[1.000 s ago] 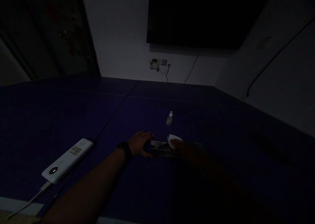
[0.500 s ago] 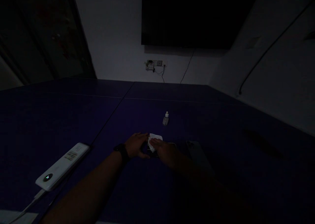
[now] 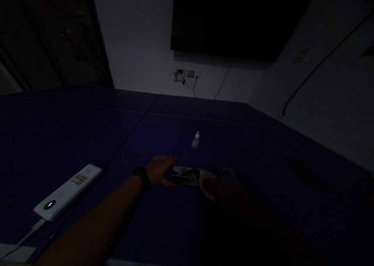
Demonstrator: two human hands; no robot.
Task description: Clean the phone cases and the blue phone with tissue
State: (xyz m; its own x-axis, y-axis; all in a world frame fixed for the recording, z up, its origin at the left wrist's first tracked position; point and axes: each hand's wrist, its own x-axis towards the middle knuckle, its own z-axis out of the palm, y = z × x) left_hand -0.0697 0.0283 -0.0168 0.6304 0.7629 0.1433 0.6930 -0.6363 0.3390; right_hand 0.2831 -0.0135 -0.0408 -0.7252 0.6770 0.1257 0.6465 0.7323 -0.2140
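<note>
A flat rectangular object (image 3: 185,173) with a dark and pale picture on top lies on the dark blue surface; I cannot make out its kind. My left hand (image 3: 160,171), with a black watch at the wrist, grips its left end between thumb and fingers. At the right end, my right hand (image 3: 212,186) presses a white tissue (image 3: 207,175) down onto it; shadow hides much of that hand. Just right of the tissue lies a phone (image 3: 228,175), its camera lenses facing up. Beyond the hands stands a small clear bottle (image 3: 195,142) with a white dropper top.
A white power bank (image 3: 68,192) with a lit display and a plugged-in white cable (image 3: 22,238) lies at the left. Wall sockets (image 3: 187,74) with cords and a large dark screen (image 3: 233,20) are at the back. The room is very dim.
My right hand has slid the tissue from the left part of the flat object to its right end, uncovering the picture. My left hand stays at the left end.
</note>
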